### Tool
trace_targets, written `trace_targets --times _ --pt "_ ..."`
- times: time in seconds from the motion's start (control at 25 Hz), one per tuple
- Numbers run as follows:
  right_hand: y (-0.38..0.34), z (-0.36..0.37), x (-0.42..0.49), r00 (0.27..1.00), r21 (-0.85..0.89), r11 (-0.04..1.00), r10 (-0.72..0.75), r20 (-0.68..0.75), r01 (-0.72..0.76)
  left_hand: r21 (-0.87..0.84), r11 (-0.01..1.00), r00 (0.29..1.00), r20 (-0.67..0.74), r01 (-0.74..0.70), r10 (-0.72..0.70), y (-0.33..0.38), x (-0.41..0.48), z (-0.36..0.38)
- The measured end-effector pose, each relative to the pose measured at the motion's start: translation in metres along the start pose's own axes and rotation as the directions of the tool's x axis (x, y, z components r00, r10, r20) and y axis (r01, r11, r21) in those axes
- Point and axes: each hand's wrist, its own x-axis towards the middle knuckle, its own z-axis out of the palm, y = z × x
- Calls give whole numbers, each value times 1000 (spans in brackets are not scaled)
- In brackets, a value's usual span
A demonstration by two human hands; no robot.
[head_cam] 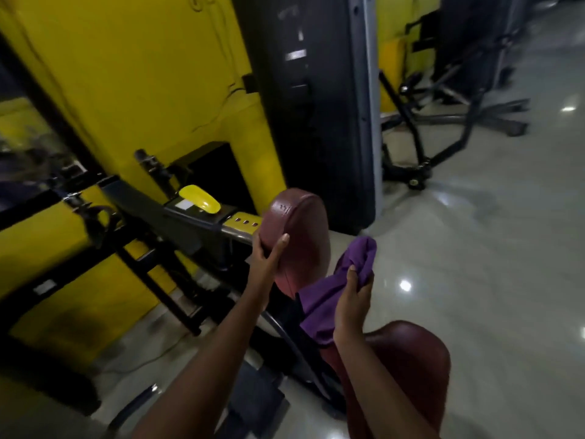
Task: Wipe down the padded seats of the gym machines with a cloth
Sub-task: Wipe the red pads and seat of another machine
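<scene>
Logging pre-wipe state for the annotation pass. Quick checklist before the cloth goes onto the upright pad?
1. Cloth in hand: ok. The right hand grips the purple cloth, bunched.
2. Pad steadied: ok. The left hand holds the edge of the upright maroon pad.
3. Cloth on pad: not ok. It sits beside the pad; contact does not show.
4. Pad face clear: ok, nothing lies on it.
5. Lower maroon seat reachable: ok, right below the right forearm.
6. Cloth damp or dry: cannot tell.
</scene>
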Motion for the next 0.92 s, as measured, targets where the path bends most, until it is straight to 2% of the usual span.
trace_targets --times 0.08,0.16,0.28,0.4,0.48,0.6,0.72,0.8,0.92 --pt "4 6 -10 999 67 997 -30 -37 32 -16 1000 998 65 25 -24 -1 -1 -5" --pt "2 15 -20 990 113 985 -125 -69 132 4 999 989 144 34 -34 1 -1 -10" --pt "-10 47 -30 949 133 940 -316 1 313 14 995 957 271 102 -102 -5 7 -23" --pt "-21 85 -31 880 -42 881 -468 77 472 51 991 909 394 126 -136 -9 14 -36" --pt "-27 95 -14 882 -103 876 -469 41 471 37 994 890 443 103 -109 -13 17 -39" --pt "-27 96 9 907 -8 907 -421 -20 421 40 998 890 451 57 -69 -15 20 -39" --pt "-21 104 -12 831 -129 828 -555 -48 546 47 994 880 463 98 -109 -16 20 -41" --pt "-19 107 -13 790 -172 778 -614 -1 604 25 994 889 445 106 -106 -18 20 -41" --pt "-20 99 20 858 -48 856 -514 22 514 14 998 908 414 66 -66 -18 18 -36"
